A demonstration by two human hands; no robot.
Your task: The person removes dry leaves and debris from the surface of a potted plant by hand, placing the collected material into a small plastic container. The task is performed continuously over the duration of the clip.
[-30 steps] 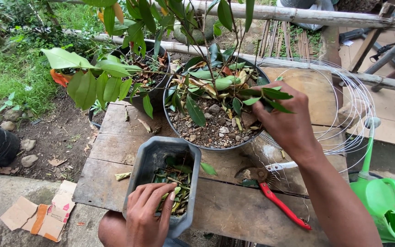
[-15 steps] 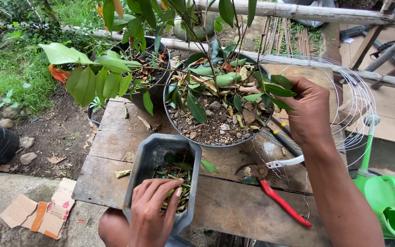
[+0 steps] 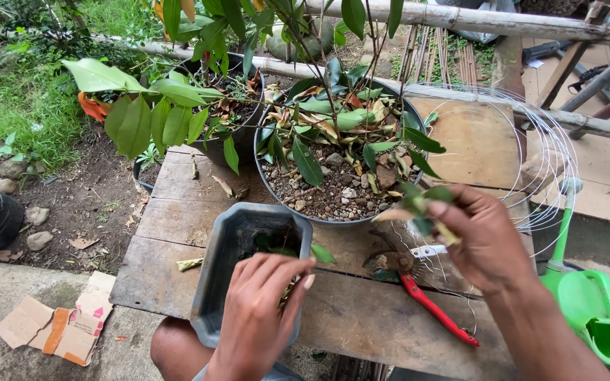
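We see our right hand [image 3: 485, 236] pinched shut on a small bunch of picked leaves [image 3: 418, 208], held just off the 4 o'clock rim of the big round pot [image 3: 277, 187] of gravel and leafy stems. Our left hand [image 3: 262, 310] rests with fingers curled over the near edge of the grey rectangular tub [image 3: 227, 254], which holds leaf scraps and sits at 6 o'clock from the pot on the wooden tabletop [image 3: 361, 321]. Red-handled pruners [image 3: 425, 300] lie between our hands, at 7 o'clock from the right one, close under its wrist. A coil of thin wire [image 3: 545, 162] loops around the tabletop's 3 o'clock side, crowding the right arm, and a green watering can [image 3: 594, 310] stands just past that edge. A second pot [image 3: 231, 106] presses in at 10 o'clock from the big one, its broad leaves overhanging the boards. Bare planks lie open at 9 o'clock from the tub, up to the tabletop's edge over the dirt.
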